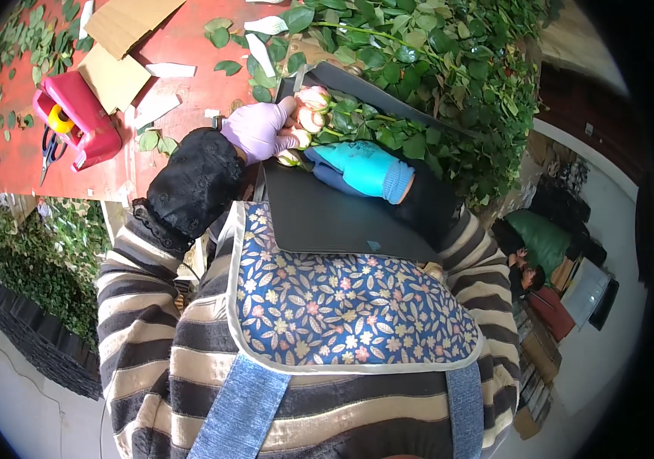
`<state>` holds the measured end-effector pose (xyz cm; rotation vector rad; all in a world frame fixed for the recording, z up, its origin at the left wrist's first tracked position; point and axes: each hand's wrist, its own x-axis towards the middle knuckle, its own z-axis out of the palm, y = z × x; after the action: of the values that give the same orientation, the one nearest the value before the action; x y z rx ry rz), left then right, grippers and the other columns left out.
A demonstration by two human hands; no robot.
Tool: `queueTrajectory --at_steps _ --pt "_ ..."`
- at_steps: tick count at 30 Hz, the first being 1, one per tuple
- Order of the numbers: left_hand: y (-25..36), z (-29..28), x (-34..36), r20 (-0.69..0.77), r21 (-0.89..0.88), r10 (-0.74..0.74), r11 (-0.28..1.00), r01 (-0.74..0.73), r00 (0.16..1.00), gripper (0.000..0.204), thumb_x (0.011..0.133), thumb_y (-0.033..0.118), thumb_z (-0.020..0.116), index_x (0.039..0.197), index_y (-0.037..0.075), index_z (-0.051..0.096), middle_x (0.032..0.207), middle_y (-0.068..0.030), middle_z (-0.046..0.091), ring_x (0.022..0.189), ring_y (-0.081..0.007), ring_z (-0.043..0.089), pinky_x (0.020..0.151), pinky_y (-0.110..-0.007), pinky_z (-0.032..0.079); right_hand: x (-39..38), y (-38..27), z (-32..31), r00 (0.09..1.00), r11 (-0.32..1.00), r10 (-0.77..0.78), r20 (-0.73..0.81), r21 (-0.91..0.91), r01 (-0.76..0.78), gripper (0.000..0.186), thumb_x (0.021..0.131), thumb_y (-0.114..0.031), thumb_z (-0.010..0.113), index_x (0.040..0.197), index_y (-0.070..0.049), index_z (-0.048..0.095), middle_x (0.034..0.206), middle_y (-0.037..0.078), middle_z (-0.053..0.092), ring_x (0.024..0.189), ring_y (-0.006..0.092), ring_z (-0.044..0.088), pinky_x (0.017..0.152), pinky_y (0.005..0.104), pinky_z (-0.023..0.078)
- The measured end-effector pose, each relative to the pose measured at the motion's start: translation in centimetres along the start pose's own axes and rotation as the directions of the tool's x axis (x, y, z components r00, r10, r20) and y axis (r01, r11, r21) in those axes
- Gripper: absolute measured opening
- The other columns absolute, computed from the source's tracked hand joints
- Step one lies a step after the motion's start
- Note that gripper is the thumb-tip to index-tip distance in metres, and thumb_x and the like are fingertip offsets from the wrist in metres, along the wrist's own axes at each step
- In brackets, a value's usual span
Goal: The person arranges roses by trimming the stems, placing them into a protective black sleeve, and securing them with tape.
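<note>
My left hand [259, 131], in a lilac glove with bare fingertips, has its fingers closed around the head of a pink rose [311, 121]. Another pale pink bloom sits just above, against the fingers. My right hand [361, 167], in a turquoise glove with dark blue fingers, lies over rose stems, fingers curled together beside a greenish-pink rose head [288, 157]. What the right palm covers is hidden. Leafy rose stems [388, 131] run off to the right. Beneath both hands a black sheet [334, 218] spreads over the table edge toward my lap.
A pink tape dispenser [86, 122] with a yellow roll and scissors [51, 151] lie at the left on the red table [151, 46]. Cardboard pieces [124, 27] and white strips are near them. Leafy stems [457, 53] are heaped at the far right. A floral apron [350, 314] covers my lap.
</note>
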<state>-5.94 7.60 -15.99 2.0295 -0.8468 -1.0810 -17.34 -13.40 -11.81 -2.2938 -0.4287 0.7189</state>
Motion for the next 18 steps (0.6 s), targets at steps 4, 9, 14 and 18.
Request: queueTrajectory --at_steps 4,9,14,18 --pt "0.6 -0.1 -0.3 -0.04 0.027 0.039 0.999 -0.038 0.998 0.037 0.085 0.018 0.074 0.112 0.007 0.05 0.1 -0.0079 0.069 0.094 -0.0286 0.067 0.078 -0.038 0.053 0.5 0.6 0.7 0.999 0.993 0.04 0.028 -0.109 -0.036 0.032 0.095 -0.034 0.054 0.114 -0.01 0.063 0.097 0.017 0.069 0.088 0.0365 0.066 0.08 0.0454 0.052" --pt "0.3 0.2 -0.6 -0.061 -0.005 0.039 0.999 -0.039 0.997 0.035 0.086 0.016 0.072 0.112 0.007 0.05 0.1 -0.0085 0.071 0.094 -0.0281 0.068 0.078 -0.038 0.053 0.9 -0.5 -0.2 0.992 0.882 0.006 0.125 -0.468 0.054 0.024 0.088 -0.019 0.056 0.11 -0.014 0.064 0.084 0.01 0.066 0.074 0.0292 0.065 0.064 0.044 0.052" --pt "0.1 0.4 -0.8 -0.098 0.027 0.064 0.998 -0.062 0.993 0.036 0.086 0.019 0.072 0.114 0.008 0.052 0.099 -0.0092 0.072 0.093 -0.0297 0.069 0.076 -0.039 0.053 1.3 0.2 0.6 0.988 0.813 -0.019 0.154 -0.572 0.105 0.024 0.089 -0.02 0.053 0.111 -0.015 0.062 0.078 0.009 0.064 0.068 0.0277 0.065 0.059 0.0439 0.051" --pt "0.6 -0.2 -2.4 -0.144 0.174 0.127 0.979 -0.102 0.981 0.03 0.083 0.018 0.071 0.108 0.009 0.057 0.089 -0.0107 0.068 0.086 -0.0313 0.067 0.072 -0.04 0.053 1.4 0.6 1.4 0.987 0.841 -0.003 0.162 -0.534 0.09 0.019 0.091 -0.022 0.052 0.106 -0.013 0.061 0.072 0.008 0.062 0.061 0.028 0.064 0.055 0.044 0.05"
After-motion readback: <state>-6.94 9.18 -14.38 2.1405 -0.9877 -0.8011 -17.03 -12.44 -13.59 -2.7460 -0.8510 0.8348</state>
